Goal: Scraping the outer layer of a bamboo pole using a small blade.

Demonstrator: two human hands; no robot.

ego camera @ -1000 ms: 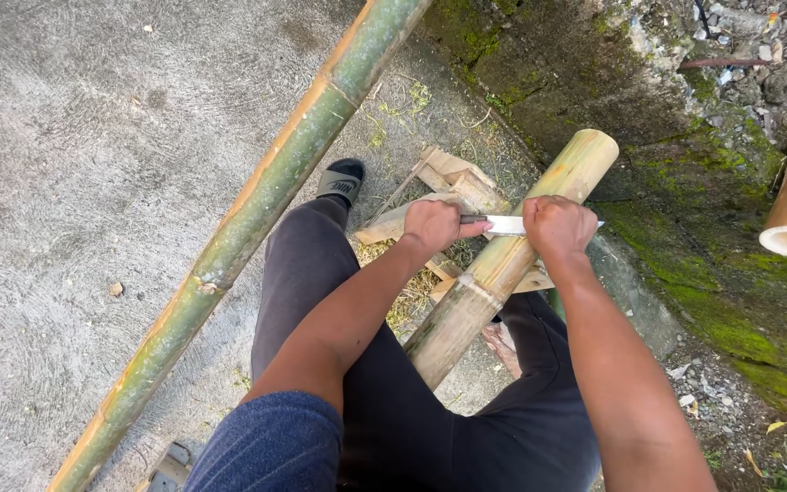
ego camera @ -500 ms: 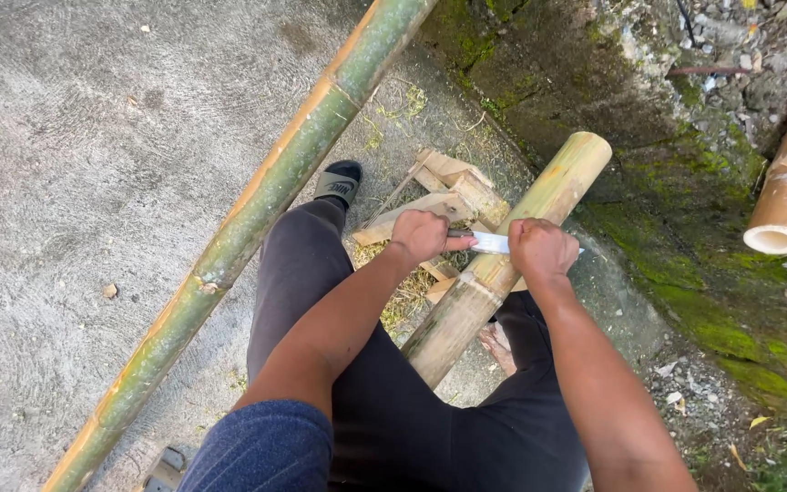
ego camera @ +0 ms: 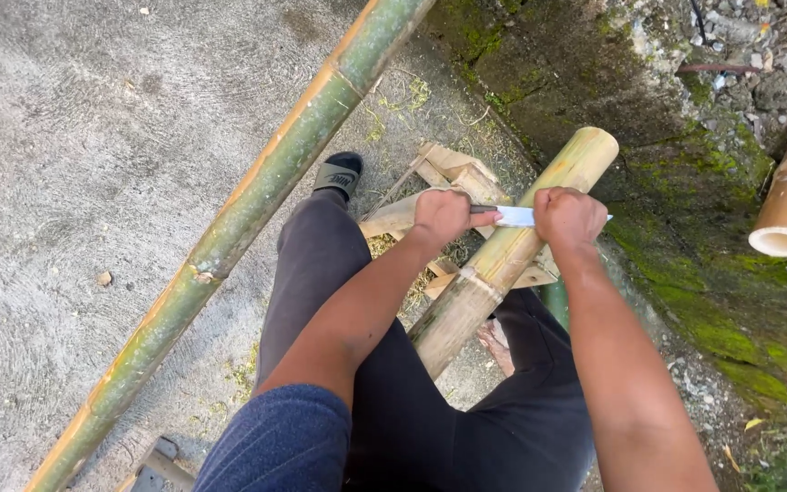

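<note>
Crosswise on the bamboo pole point(ego camera: 503, 260), a blade point(ego camera: 514, 216) in both hands' grip.

head camera, steep downward view, close over lap and ground.

Left hand point(ego camera: 444, 217): closed fist, knuckles up, forearm reaching toward 1 o'clock from blue sleeve. Right hand point(ego camera: 568, 219): closed fist, level with left, forearm bare, running toward 11 o'clock. Both arms extended between spread knees.

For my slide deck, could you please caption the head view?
Left hand and right hand draw a knife blade across a bamboo pole propped between the person's legs.
</note>
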